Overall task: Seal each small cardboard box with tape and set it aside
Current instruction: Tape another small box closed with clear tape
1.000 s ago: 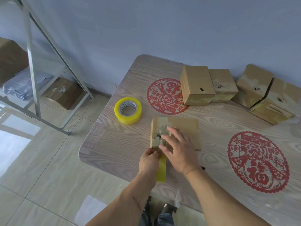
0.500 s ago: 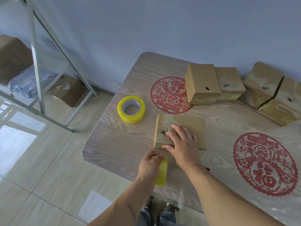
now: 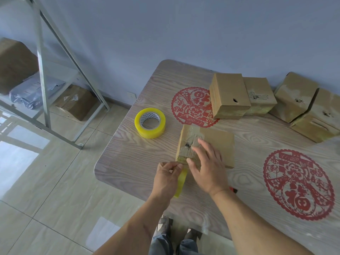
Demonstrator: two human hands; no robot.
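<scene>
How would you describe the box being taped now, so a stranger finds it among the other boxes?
On the wooden table, look at the near edge, away from the four boxes by the wall. The box being taped lies under the right hand, beside the yellow tape roll. Only it shows torn, ribbed cardboard.

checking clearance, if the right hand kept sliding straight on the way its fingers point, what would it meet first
Its fingers already lie on the box being taped. Past that box, the right hand would probably meet the red paper-cut on the table; depth is unclear.
</scene>
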